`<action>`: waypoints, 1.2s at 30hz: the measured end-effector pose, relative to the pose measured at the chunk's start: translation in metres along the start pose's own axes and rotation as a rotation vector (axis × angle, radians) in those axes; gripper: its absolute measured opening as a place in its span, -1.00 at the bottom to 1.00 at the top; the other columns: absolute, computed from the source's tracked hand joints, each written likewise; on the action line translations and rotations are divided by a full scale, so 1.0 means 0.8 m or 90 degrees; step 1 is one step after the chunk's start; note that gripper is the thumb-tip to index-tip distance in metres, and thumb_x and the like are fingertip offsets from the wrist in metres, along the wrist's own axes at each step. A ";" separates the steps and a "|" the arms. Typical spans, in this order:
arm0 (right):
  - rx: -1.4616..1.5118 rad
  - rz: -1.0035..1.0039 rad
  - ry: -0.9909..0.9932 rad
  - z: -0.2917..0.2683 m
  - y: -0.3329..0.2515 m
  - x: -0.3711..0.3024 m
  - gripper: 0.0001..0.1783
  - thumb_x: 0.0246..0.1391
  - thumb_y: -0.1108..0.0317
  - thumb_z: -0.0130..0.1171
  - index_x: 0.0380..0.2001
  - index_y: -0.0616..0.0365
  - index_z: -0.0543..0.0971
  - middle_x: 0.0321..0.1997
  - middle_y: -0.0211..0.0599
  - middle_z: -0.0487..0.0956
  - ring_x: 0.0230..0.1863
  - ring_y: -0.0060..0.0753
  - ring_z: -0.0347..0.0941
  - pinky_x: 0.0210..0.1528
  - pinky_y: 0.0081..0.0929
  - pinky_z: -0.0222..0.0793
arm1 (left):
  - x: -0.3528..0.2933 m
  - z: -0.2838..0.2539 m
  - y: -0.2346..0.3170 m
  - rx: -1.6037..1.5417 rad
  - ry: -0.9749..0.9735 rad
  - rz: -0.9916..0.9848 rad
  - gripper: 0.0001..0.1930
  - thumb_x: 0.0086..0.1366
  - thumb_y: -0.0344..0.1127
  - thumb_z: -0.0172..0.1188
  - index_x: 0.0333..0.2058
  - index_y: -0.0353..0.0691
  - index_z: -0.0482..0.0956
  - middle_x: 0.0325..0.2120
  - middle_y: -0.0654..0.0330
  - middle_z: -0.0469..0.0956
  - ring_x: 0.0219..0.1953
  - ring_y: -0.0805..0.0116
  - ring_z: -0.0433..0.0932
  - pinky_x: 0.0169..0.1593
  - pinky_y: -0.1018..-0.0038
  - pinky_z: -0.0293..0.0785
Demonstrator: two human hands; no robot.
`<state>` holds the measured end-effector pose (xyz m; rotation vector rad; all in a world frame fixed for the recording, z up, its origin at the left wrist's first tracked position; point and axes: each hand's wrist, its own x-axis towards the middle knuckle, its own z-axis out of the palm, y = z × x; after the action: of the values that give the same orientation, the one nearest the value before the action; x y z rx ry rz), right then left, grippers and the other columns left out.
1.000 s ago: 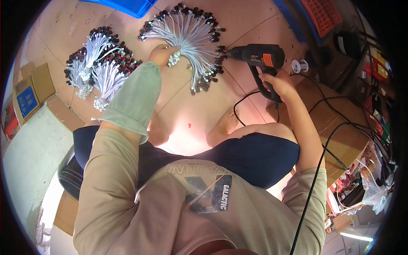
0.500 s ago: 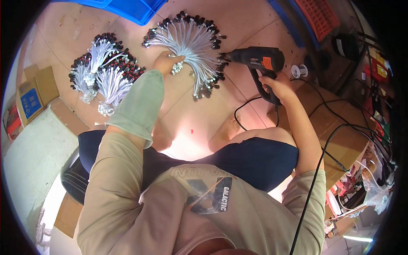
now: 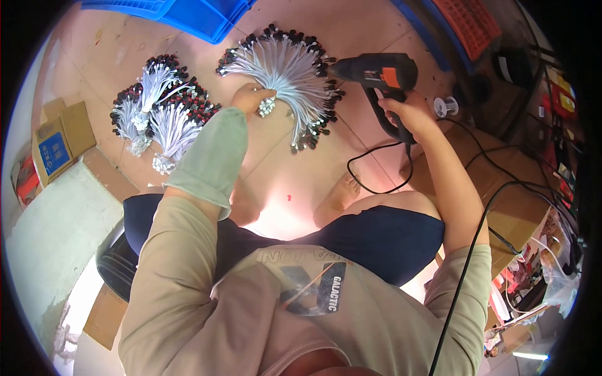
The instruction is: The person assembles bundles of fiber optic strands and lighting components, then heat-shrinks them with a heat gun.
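My left hand (image 3: pixel 251 97) is closed round the gathered end of a bundle of white cables (image 3: pixel 288 69), just behind their small white connectors. The cables fan out over the tiled floor, their far ends tipped with black and a little red. In my right hand (image 3: pixel 411 113) is a black heat gun (image 3: pixel 379 70) with an orange patch, gripped by its looped handle. Its nozzle points left, close to the black tips on the fan's right side. More bundles of white cables (image 3: pixel 169 128) lie on the floor to the left of my left hand.
A blue plastic crate (image 3: pixel 207 19) stands at the far left, an orange basket (image 3: pixel 467 28) at the far right. A small spool (image 3: pixel 446 107) lies near my right wrist. Black cord (image 3: pixel 382 188) loops below the heat gun. Cardboard boxes (image 3: pixel 501 194) flank me.
The heat gun has shifted slightly left relative to the floor, still beside the fan's right edge. The whole view has moved a little; my left hand keeps its hold on the cables.
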<state>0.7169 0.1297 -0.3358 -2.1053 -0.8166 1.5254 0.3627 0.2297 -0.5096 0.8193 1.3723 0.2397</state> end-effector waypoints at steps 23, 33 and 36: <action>-0.406 -0.161 0.025 0.044 -0.069 0.057 -0.51 -0.11 0.24 0.33 -0.11 0.31 0.56 -0.52 -0.26 0.56 -0.52 -0.44 0.48 -0.41 -0.46 0.41 | -0.024 -0.002 0.018 -0.030 0.067 0.030 -0.45 0.24 0.04 0.31 -0.15 -0.47 0.59 -0.34 0.12 0.62 -0.34 0.39 0.55 -0.25 0.46 0.42; -0.334 -0.089 -0.024 0.037 -0.090 0.028 -0.60 -0.06 0.27 0.31 -0.16 0.28 0.57 -0.56 -0.35 0.50 -0.58 -0.52 0.40 -0.49 -0.51 0.31 | -0.019 -0.008 0.013 -0.010 0.072 0.038 -0.39 0.21 0.11 0.32 -0.15 -0.47 0.61 -0.27 0.07 0.61 -0.23 0.35 0.52 -0.11 0.42 0.39; -0.338 -0.079 -0.035 0.036 -0.092 0.025 -0.60 -0.06 0.27 0.31 -0.16 0.28 0.57 -0.55 -0.35 0.51 -0.57 -0.52 0.40 -0.49 -0.52 0.32 | -0.021 -0.004 0.014 -0.028 0.089 0.063 -0.47 0.23 0.06 0.30 -0.29 -0.44 0.61 -0.42 0.09 0.60 -0.43 0.32 0.53 -0.32 0.37 0.40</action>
<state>0.6779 0.1977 -0.3120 -2.3140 -1.4767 1.4163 0.3597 0.2285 -0.4891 0.8474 1.4537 0.4083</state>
